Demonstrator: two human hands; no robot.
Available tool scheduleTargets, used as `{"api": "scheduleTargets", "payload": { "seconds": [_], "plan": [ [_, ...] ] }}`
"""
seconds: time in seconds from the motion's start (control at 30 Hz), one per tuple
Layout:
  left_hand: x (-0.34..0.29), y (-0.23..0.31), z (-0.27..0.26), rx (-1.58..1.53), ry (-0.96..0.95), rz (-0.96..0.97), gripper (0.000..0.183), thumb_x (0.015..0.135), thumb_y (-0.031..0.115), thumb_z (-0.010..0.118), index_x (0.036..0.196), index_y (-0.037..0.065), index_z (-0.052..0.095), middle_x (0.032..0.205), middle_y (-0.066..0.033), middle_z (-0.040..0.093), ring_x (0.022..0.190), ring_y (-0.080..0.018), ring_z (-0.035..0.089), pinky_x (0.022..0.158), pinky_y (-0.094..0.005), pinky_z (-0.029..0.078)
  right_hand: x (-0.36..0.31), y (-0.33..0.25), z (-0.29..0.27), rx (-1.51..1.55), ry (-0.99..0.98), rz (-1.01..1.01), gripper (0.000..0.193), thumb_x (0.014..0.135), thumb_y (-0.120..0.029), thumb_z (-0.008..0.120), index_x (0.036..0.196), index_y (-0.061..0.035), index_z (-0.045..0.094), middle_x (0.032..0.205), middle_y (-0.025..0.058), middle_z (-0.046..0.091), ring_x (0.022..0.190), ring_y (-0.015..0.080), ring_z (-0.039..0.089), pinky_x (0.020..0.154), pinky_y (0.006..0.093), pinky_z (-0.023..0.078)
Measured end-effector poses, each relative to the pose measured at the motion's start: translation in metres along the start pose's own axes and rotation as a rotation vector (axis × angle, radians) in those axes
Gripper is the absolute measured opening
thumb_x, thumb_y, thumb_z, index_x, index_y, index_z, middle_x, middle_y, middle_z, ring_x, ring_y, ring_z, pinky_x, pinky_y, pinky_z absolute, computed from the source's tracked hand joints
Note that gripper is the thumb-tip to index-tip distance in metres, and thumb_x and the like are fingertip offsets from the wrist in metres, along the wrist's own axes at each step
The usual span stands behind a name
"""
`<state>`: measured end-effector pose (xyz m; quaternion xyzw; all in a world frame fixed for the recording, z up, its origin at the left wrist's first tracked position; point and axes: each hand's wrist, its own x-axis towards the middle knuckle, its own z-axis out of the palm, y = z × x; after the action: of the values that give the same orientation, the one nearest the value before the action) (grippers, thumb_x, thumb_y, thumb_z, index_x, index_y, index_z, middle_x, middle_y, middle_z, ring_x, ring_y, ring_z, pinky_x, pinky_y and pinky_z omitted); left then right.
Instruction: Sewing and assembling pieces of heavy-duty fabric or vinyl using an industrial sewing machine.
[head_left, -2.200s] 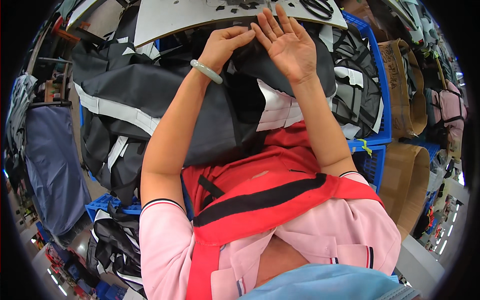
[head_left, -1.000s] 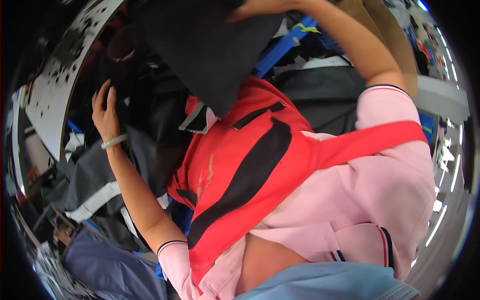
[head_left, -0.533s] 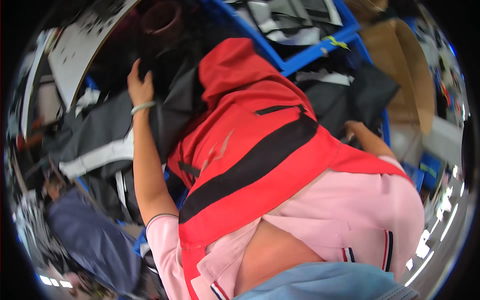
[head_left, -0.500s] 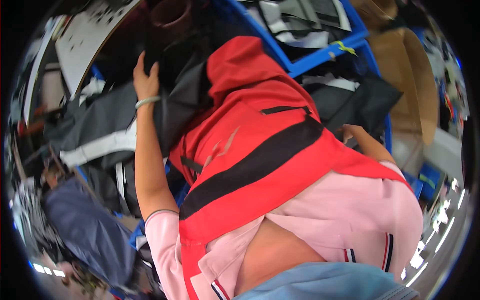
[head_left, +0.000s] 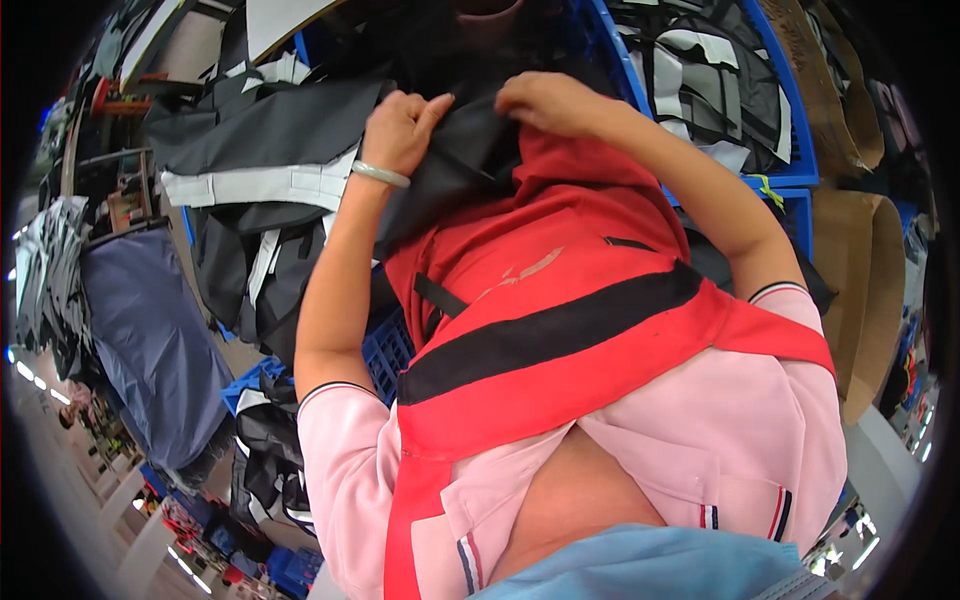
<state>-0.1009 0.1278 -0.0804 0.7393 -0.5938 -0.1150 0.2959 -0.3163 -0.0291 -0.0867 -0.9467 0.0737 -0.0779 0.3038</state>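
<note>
A dark grey-black fabric piece [head_left: 455, 175] hangs over my lap, above my red apron [head_left: 590, 245]. My left hand [head_left: 402, 132], with a pale bangle at its wrist, is closed on the piece's left part, thumb raised. Across from it, my right hand [head_left: 548, 102] has its fingers curled over the upper edge of the same fabric. Its fingertips are partly hidden by the hand and the cloth. To the left of my left hand lies more dark fabric [head_left: 270, 135], with a white strip [head_left: 250, 188] along its lower edge.
Blue crates [head_left: 798, 130] with black, grey and white fabric pieces stand at the right, beside brown cardboard boxes [head_left: 868, 240]. A dark blue cloth-covered stack [head_left: 155, 335] is at the left. A blue basket [head_left: 388, 350] stands by my left elbow. The far middle is dark.
My right hand has come from beside the right crate up to the dark fabric. My left hand, earlier with fingers spread, has closed on the cloth. The whole view has shifted.
</note>
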Motion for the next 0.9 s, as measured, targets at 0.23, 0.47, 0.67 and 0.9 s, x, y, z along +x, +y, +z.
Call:
{"api": "scheduleTargets", "payload": {
  "seconds": [0.23,0.47,0.67,0.9],
  "plan": [
    [-0.001,-0.059,-0.076,-0.261,0.33,-0.375,0.055,0.089,0.043,0.063,0.06,-0.004,0.061,0.048,-0.0006,0.045,0.049,-0.0075,0.038,0.05,-0.0286,0.035,0.042,-0.032,0.006,0.234,-0.08,-0.017,0.03,0.092,-0.033,0.054,0.102,-0.0062,0.064,0.092,0.0127,0.066,0.087,0.0323,0.062,0.078,0.041,0.047],
    [0.023,-0.072,-0.054,-0.237,0.343,-0.424,0.053,0.087,0.041,0.068,0.058,-0.002,0.062,0.055,0.0015,0.052,0.054,-0.006,0.044,0.054,-0.025,0.037,0.041,-0.064,0.029,-0.118,-0.192,-0.131,0.021,0.085,-0.026,0.062,0.094,-0.0071,0.065,0.092,0.0092,0.064,0.092,0.0294,0.061,0.081,0.0399,0.047],
    [0.063,0.011,-0.078,0.079,0.005,0.322,0.032,0.089,0.029,0.06,0.084,-0.001,0.068,0.085,-0.0125,0.067,0.077,-0.029,0.062,0.07,-0.0356,0.048,0.05,-0.016,-0.056,0.166,-0.141,-0.037,0.02,0.083,-0.013,0.065,0.097,0.0015,0.063,0.09,0.0141,0.064,0.085,0.0283,0.062,0.075,0.0346,0.048],
    [0.102,0.082,-0.116,-0.39,-0.278,-0.007,0.023,0.085,0.019,0.067,0.091,-0.002,0.069,0.075,-0.0059,0.067,0.071,-0.0102,0.06,0.068,-0.0257,0.049,0.071,-0.041,-0.154,0.208,-0.07,0.13,0.03,0.082,-0.022,0.071,0.098,0.003,0.065,0.083,0.0035,0.063,0.08,0.0078,0.055,0.074,0.0248,0.045]
  ]
}}
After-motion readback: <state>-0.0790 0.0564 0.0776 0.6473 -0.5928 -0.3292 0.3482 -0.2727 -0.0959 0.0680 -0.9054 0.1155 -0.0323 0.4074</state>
